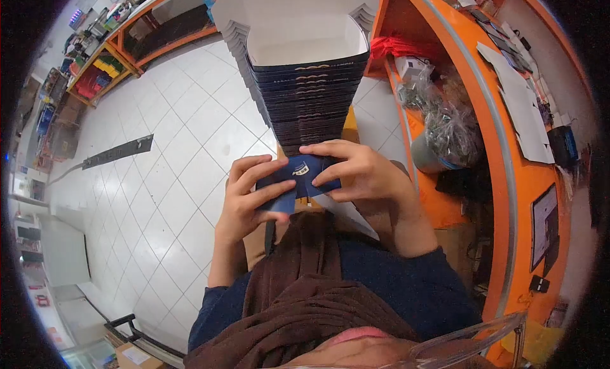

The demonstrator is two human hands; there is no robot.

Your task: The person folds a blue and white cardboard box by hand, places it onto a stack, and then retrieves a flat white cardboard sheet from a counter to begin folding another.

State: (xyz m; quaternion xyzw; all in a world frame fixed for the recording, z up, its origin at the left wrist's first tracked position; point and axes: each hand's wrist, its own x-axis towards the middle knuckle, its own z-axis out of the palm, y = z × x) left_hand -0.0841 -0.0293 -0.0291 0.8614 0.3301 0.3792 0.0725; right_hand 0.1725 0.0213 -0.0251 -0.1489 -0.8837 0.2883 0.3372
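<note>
Between my hands is a dark blue piece of folded cardboard (298, 172) with a small pale printed label on it. My left hand (244, 194) grips its left side, fingers bent over the top and thumb lower down near a loose flap. On the right side, the fingers of my right hand (362, 172) press against the upper edge and the face of the cardboard. Just beyond my fingertips rises a tall stack of nested cardboard boxes (308, 105), dark blue outside and white inside. The underside of the held piece is hidden.
An orange shelf unit (511, 204) curves along my right, with a bin full of clear plastic wrap (451, 137) in it. White tiled floor (162, 197) spreads to my left, where a dark flat strip (117, 153) lies. Another orange-framed shelf (117, 48) stands farther back.
</note>
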